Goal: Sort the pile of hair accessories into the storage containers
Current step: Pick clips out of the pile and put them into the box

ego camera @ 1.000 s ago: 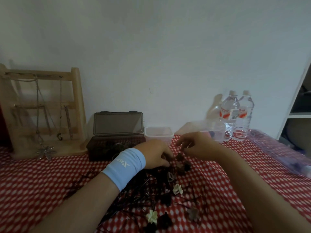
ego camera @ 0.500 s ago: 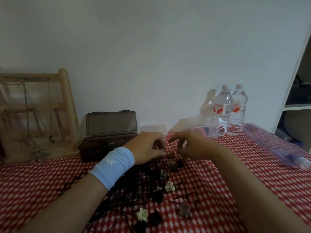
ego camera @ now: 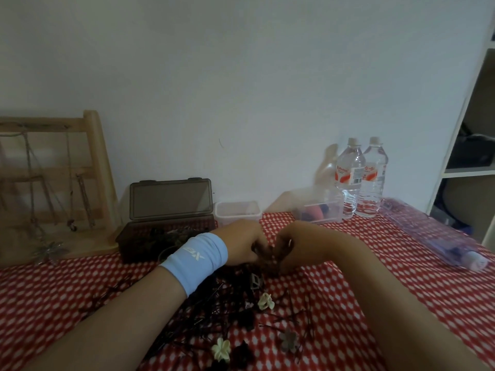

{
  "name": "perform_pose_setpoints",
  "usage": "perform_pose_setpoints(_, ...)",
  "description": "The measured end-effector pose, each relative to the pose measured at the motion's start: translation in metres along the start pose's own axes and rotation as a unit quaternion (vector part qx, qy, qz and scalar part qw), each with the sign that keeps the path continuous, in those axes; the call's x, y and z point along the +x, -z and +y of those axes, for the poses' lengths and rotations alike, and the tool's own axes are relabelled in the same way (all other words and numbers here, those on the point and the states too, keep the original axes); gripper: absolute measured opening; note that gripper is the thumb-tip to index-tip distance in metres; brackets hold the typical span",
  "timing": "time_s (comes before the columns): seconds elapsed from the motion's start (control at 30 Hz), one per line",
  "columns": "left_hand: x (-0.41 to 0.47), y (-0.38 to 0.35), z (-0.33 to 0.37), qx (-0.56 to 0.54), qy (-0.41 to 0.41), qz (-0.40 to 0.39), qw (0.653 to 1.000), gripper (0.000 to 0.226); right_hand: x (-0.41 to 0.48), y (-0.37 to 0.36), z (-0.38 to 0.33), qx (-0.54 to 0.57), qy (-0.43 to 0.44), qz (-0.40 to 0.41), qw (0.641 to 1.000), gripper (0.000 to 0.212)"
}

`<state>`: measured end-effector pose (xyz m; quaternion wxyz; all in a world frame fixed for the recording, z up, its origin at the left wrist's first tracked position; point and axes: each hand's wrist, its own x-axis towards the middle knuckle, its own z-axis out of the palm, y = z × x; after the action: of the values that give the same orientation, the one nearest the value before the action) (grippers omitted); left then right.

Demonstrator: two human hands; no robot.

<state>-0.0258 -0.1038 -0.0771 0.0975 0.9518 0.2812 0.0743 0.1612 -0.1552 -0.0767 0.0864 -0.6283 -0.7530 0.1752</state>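
Both hands meet over the middle of the table, just above the far end of the pile of hair accessories. The left hand and the right hand have their fingers curled inward, tips almost touching. Between them sits a small dark piece, which both seem to pinch, though the dim, soft view does not show what kind of accessory it is.

The pile spreads from the hands toward the near edge. It is a tangle of thin dark pins and clips, with a cream flower clip on its right side and another flower clip close to the near edge.

Along the far edge, against the wall, stand the containers. The dark box with its lid up is on the left, the small clear tub just right of it, and the larger clear tub further right.

These pieces are likely very light. The pins look stiff, thin and smooth, so they would slip from a loose pinch and snag on their neighbours when lifted. Taking one pin by its middle with the fingertips should work best. The flower clips look more delicate at the petals, so the clip body underneath is the safer place to hold.
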Motion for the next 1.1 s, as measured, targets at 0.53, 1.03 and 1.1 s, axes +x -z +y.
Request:
perform_pose_setpoints(0.53, -0.023, 0.038, -0.031, -0.104, 0.033, 0.112, 0.988, 0.016, 0.015, -0.01, 0.005, 0.033, 0.0, 0.113, 0.993, 0.007)
perform_pose_setpoints(1.03, -0.066, 0.071, -0.093, 0.013, 0.188, 0.079, 0.979, 0.025, 0.021, -0.003, -0.027, -0.079, 0.002, 0.153, 0.985, 0.012)
perform_pose_setpoints(1.1, -0.064, 0.067, -0.095, 0.017, 0.188, 0.073, 0.979, 0.023, 0.025, 0.008, -0.041, -0.051, 0.022, 0.167, 0.984, 0.01)
